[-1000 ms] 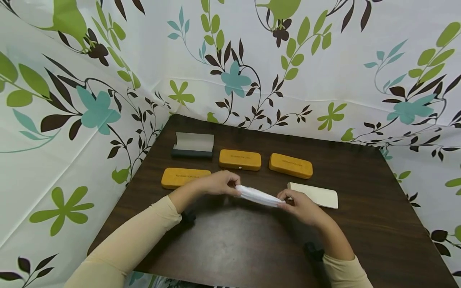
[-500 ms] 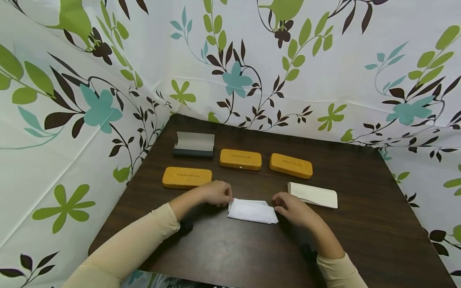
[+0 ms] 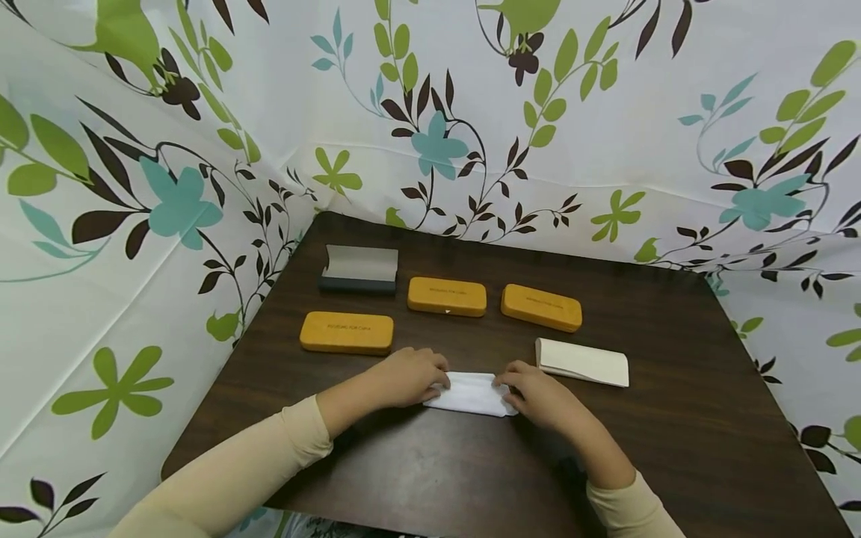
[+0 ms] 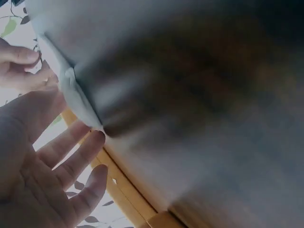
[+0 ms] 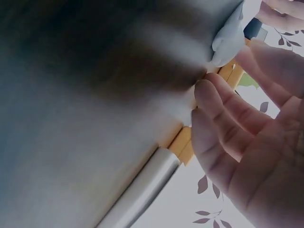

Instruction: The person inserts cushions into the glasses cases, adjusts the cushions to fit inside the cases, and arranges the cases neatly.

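A folded white cloth (image 3: 471, 392) lies on the dark wooden table, in the middle of the head view. My left hand (image 3: 403, 377) is at its left end, thumb and fingertips touching it. At the right end my right hand (image 3: 541, 396) has its fingertips on the cloth. The left wrist view shows the left hand's fingers (image 4: 78, 159) spread and fairly straight beside the cloth (image 4: 73, 88). In the right wrist view, the right hand's fingers (image 5: 228, 114) are gently bent near the cloth's end (image 5: 230, 40).
Behind the hands are three yellow cases (image 3: 346, 332) with small lettering on their lids. An open dark case with a grey lid (image 3: 362, 263) stands at the back left. A folded cream piece (image 3: 583, 362) lies right of the right hand. Patterned fabric (image 3: 437, 149) hangs around the table.
The white cloth, earlier stretched narrow between both hands, has been lowered and lies spread on the table. The hands let go of its ends, then moved inward onto it.
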Demonstrator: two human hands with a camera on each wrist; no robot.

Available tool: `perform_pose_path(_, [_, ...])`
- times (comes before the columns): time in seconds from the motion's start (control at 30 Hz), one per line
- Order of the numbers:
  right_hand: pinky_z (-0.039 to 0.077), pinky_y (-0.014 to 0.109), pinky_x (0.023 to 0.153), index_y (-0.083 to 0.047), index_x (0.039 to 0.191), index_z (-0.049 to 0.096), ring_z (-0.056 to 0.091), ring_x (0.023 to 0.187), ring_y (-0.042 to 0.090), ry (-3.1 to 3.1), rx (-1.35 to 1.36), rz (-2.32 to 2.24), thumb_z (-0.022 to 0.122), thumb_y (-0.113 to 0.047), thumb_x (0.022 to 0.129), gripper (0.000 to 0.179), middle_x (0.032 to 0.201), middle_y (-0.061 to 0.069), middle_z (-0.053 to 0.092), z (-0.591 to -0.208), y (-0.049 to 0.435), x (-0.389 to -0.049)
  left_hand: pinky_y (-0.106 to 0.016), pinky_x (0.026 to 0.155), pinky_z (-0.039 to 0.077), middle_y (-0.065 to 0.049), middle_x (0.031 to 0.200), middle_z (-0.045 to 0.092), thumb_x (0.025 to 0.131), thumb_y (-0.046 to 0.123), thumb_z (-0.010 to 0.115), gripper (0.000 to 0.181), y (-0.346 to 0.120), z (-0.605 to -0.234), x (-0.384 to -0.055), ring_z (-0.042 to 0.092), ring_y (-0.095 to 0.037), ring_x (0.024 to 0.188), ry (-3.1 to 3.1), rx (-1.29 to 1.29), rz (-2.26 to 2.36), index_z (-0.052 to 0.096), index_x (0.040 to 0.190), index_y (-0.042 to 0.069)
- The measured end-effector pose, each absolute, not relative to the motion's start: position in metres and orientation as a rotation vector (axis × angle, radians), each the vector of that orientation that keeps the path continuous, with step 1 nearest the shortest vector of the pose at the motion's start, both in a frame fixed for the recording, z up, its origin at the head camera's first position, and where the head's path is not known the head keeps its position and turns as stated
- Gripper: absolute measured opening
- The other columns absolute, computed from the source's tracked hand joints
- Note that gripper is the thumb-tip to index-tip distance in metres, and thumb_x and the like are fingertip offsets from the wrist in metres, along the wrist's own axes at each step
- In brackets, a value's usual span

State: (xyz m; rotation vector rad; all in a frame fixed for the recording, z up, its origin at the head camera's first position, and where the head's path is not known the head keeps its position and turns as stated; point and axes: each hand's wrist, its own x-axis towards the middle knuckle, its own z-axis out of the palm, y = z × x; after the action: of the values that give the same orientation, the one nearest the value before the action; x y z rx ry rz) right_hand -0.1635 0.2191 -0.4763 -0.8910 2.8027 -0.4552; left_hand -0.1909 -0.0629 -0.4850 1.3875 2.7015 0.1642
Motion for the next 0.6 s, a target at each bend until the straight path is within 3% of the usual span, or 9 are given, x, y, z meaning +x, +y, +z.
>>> perform_pose_path(0.27, [0.055, 0.039, 0.078, -0.008, 0.101, 0.074, 0.064, 0.090, 0.019, 2.848, -0.831, -0.442, 0.074, -0.007, 0.092, 0.009, 0.105, 0.005, 0.063, -0.478, 0.215, -0.160, -0.029, 0.076, 0.056, 0.003, 0.107, 0.068, 0.093, 0.030, 0.076, 0.010, -0.067, -0.490, -0.195, 0.063, -0.014, 0.095, 2.793, 1.233, 0.302, 0.077, 0.094, 0.020])
perform_pose_path(0.47, [0.051, 0.039, 0.075, -0.005, 0.106, 0.063, 0.057, 0.084, 0.015, 2.829, -0.555, -0.476, 0.078, -0.018, 0.091, 0.025, 0.097, 0.004, 0.060, -0.480, 0.207, -0.163, -0.031, 0.073, 0.056, 0.000, 0.099, 0.061, 0.085, 0.038, 0.083, 0.038, -0.062, -0.493, -0.195, 0.063, -0.016, 0.089, 2.839, 1.002, 0.305, 0.064, 0.106, 0.012])
perform_pose_path(0.6, [0.049, 0.037, 0.071, -0.004, 0.102, 0.064, 0.054, 0.079, 0.016, 2.788, -0.479, -0.472, 0.083, -0.020, 0.086, 0.029, 0.093, 0.004, 0.059, -0.481, 0.199, -0.167, -0.032, 0.069, 0.055, 0.000, 0.091, 0.059, 0.087, 0.038, 0.081, 0.032, -0.061, -0.494, -0.194, 0.061, -0.015, 0.082, 2.813, 0.874, 0.321, 0.065, 0.098, 0.012])
